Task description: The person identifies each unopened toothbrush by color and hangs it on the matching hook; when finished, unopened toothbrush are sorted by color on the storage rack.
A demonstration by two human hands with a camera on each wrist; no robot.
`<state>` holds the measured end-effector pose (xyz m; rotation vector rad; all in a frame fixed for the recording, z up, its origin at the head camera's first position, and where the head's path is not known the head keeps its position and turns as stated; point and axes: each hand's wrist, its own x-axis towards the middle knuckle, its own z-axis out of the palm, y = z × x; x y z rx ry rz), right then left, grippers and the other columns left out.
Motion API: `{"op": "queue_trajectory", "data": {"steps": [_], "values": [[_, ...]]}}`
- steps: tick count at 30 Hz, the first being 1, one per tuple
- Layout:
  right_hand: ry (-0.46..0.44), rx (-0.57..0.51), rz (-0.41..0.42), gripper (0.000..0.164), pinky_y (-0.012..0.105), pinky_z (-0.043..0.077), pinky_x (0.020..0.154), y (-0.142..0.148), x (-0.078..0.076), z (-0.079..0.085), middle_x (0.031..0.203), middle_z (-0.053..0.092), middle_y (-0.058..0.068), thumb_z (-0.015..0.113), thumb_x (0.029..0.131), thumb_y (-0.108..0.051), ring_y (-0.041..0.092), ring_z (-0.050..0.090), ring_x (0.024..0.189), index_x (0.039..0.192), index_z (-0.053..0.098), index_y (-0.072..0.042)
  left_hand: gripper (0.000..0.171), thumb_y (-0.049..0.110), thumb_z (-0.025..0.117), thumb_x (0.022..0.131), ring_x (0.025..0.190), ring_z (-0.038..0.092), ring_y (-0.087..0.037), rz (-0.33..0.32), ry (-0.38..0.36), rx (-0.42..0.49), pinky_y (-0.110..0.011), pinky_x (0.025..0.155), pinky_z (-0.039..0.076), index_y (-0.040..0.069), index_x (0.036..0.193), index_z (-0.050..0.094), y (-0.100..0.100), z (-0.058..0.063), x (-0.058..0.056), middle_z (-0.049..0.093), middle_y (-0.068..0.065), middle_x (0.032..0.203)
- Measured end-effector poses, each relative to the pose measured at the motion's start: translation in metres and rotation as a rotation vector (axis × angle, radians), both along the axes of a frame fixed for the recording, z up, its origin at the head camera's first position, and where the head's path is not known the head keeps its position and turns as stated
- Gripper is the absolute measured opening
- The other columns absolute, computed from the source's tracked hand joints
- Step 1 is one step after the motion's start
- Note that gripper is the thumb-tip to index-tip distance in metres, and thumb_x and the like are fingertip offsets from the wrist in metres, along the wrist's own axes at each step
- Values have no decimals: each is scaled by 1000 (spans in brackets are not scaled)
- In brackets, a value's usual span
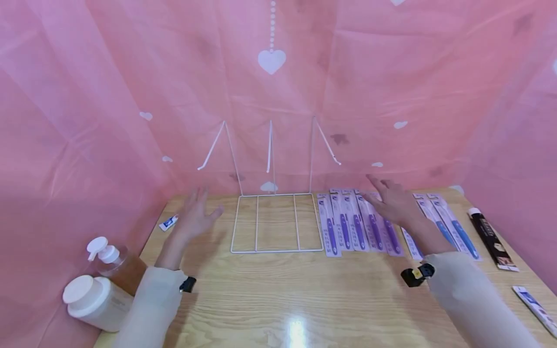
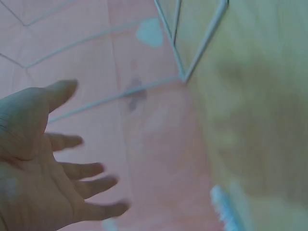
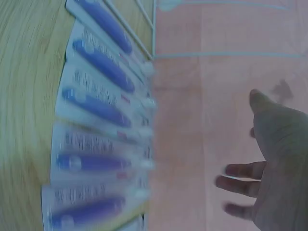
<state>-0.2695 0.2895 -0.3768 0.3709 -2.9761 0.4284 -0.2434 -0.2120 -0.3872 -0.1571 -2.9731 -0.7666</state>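
A white wire rack with three upright prongs stands at the back middle of the wooden table. My left hand hovers to its left with fingers spread and nothing in them; the left wrist view shows the same bare palm beside the rack's wires. Over on the right, my right hand is raised above a row of packaged purple toothbrushes, fingers extended and holding nothing. In the right wrist view several purple toothbrushes lie side by side, apart from the hand.
Packaged blue toothbrushes, a black toothpaste tube and a white-and-blue tube lie at the right. At the left are a small tube, an amber pump bottle and a white bottle. Pink curtain encloses the table.
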Motion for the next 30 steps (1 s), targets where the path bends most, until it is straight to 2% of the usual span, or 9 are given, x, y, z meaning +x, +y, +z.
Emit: {"op": "queue_trajectory", "data": {"steps": [4,6,9,12,14,17,21,24,30], "values": [[-11,-32,41,71,69,36,98,-23,-12,-8,139,44,38,45,103,-48,57,42,125,153,29,0,70,24,62,96,130,40,-51,30,-48,144,-61,104,36,-10,148,31,10,-21,-2,38,-36,144],[2,-35,54,69,65,40,97,-36,-20,-14,131,52,36,49,102,-45,53,50,119,148,37,5,63,18,64,93,121,51,-48,66,-73,196,-56,100,43,-13,142,40,14,-32,-1,51,-36,132],[24,-41,79,60,57,48,90,-54,-34,-26,108,66,28,56,100,-40,42,63,96,137,50,8,53,11,67,87,108,61,-42,115,-121,289,-50,93,49,-14,131,52,21,-49,3,62,-31,117],[19,-58,103,49,50,51,78,-68,-44,-34,85,67,17,59,98,-33,29,60,73,123,60,9,44,8,69,82,99,64,-37,130,-174,335,-45,88,52,-13,120,60,27,-61,9,65,-24,106],[1,-64,103,43,47,50,71,-75,-49,-38,77,65,12,61,97,-30,25,56,66,116,63,8,40,6,71,78,94,65,-32,124,-201,347,-41,84,53,-11,113,63,32,-65,12,66,-19,102],[-35,-71,88,41,46,51,71,-82,-54,-42,85,68,18,63,96,-27,26,58,68,114,64,10,35,2,74,72,86,63,-27,108,-222,369,-35,76,55,-9,105,67,38,-67,15,64,-15,95],[-116,-81,52,46,50,52,84,-88,-58,-47,110,66,29,62,96,-26,32,63,82,120,61,13,34,-7,74,68,78,63,-23,108,-248,438,-31,63,57,-10,100,66,45,-67,19,62,-15,89],[-162,-92,34,46,49,53,84,-91,-61,-52,108,66,28,62,95,-27,32,63,82,119,61,12,35,-14,72,66,73,62,-23,126,-273,477,-30,57,57,-12,101,64,48,-67,22,60,-15,88],[-157,-70,-20,40,48,52,77,-91,-63,-64,92,67,22,62,92,-27,31,61,75,110,65,9,42,-16,72,63,78,61,-24,90,-255,338,-31,67,56,-11,104,65,53,-68,23,61,-13,88]]}}
